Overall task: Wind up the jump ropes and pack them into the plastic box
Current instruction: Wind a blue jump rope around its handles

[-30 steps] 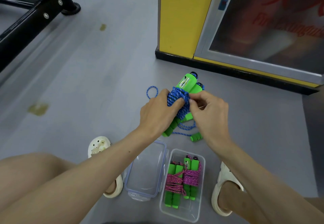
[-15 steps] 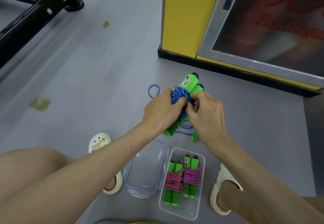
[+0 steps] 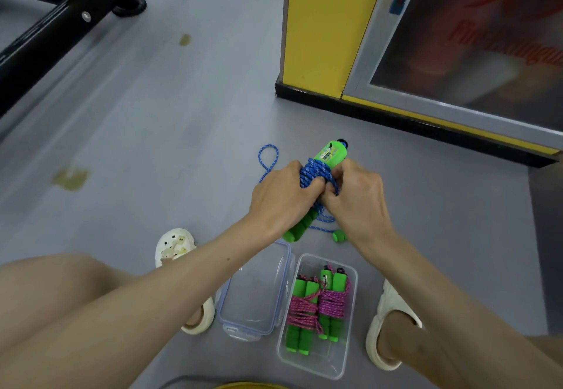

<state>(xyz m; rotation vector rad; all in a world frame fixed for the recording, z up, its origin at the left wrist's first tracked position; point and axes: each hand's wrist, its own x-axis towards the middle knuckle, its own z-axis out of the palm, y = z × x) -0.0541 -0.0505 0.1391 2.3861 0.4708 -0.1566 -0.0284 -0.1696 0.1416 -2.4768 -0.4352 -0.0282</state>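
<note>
Above the plastic box (image 3: 345,355), toward 12 o'clock, left hand (image 3: 281,198) and right hand (image 3: 356,196) both close tightly around the blue jump rope (image 3: 315,172) coiled on green handles (image 3: 330,154); pink-wound ropes (image 3: 316,306) lie inside.

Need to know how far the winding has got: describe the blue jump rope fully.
The blue jump rope is a braided cord flecked with white, coiled tightly round its bright green handles, which look foam-gripped; the upper one carries a small counter window and a black end. The left hand and right hand grip the bundle above the floor. A loose loop trails left, and more slack lies on the floor below.
</note>
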